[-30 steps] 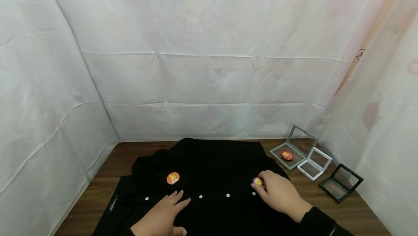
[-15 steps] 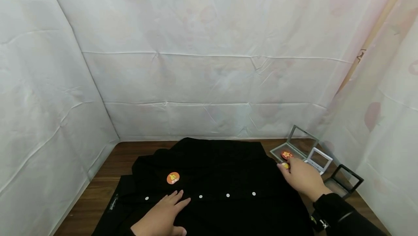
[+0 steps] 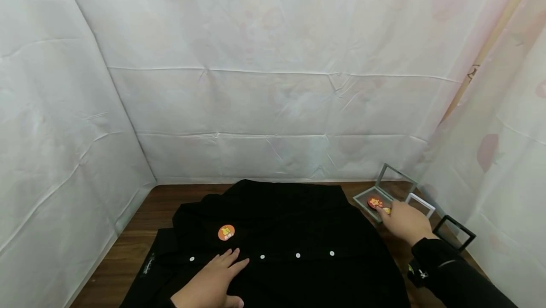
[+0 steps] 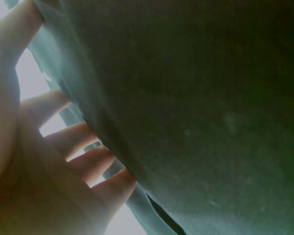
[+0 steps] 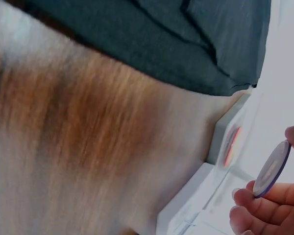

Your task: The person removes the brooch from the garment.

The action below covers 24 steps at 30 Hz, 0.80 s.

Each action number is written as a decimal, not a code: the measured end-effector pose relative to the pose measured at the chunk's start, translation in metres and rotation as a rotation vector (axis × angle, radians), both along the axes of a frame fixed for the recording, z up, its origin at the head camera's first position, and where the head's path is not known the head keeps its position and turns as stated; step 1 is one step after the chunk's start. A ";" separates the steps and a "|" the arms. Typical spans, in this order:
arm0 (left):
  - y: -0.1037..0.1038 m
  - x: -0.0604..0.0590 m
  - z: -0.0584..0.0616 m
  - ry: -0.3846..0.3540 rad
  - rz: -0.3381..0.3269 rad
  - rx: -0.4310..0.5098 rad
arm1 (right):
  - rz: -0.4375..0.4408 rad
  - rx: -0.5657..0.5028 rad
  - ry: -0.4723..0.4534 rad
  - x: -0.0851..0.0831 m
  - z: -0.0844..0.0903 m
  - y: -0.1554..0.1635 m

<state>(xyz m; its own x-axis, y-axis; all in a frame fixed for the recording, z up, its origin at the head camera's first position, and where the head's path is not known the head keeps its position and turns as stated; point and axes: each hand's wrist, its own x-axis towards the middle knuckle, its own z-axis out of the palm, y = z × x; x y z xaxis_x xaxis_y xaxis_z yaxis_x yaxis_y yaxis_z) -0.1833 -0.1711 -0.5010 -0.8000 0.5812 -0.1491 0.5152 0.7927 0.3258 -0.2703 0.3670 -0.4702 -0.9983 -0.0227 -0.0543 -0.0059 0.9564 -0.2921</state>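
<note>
The right hand's grip (image 3: 407, 222) pinches a purple-rimmed badge (image 5: 273, 169) by its edges over by the white case (image 5: 183, 200), beside a grey case (image 3: 384, 193) bearing a red badge (image 3: 375, 202), while the left hand (image 3: 213, 279) rests, fingers spread, on the black shirt (image 3: 294, 218).

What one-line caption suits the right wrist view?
Right hand pinching a round badge near a white case and a grey case; black garment on a wooden table.

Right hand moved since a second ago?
Yes: the right hand went rightward in the head view, from over the black shirt to in front of the white case.
</note>
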 end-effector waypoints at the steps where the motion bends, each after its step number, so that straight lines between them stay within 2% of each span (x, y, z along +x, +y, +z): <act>1: 0.000 0.000 0.000 0.000 0.001 -0.002 | -0.002 0.011 -0.009 -0.002 -0.001 0.001; 10: -0.001 -0.001 -0.001 0.001 -0.003 -0.005 | -0.046 0.014 -0.099 -0.003 -0.012 0.015; 14: -0.001 -0.001 -0.002 0.003 -0.009 -0.012 | -0.047 0.030 -0.101 -0.003 -0.016 0.017; 18: -0.002 -0.002 -0.002 0.000 -0.009 -0.014 | -0.055 0.040 -0.061 -0.002 -0.018 0.015; 24: -0.001 -0.003 -0.004 0.016 -0.007 -0.018 | -0.125 0.039 0.016 0.001 -0.015 0.011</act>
